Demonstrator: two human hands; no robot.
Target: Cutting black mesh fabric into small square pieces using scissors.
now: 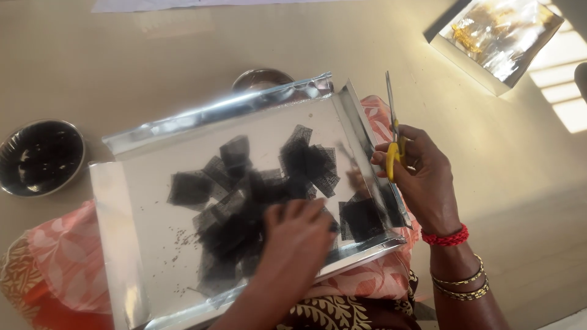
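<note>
The left hand (298, 229) is resting, fingers together, on black net squares (257, 189) in the silver tray (116, 226) at centre frame. The right hand (422, 177) is gripping yellow-handled scissors (392, 131), fingers clamped, right of the tray.

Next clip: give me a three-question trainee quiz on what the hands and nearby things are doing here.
1. True or false: the right hand holds scissors.
2. What does the left hand rest on: A) net pieces B) a bowl C) the box?
3. The net pieces lie on a shiny ____.

Key: 1 true; 2 A; 3 tray.
</note>
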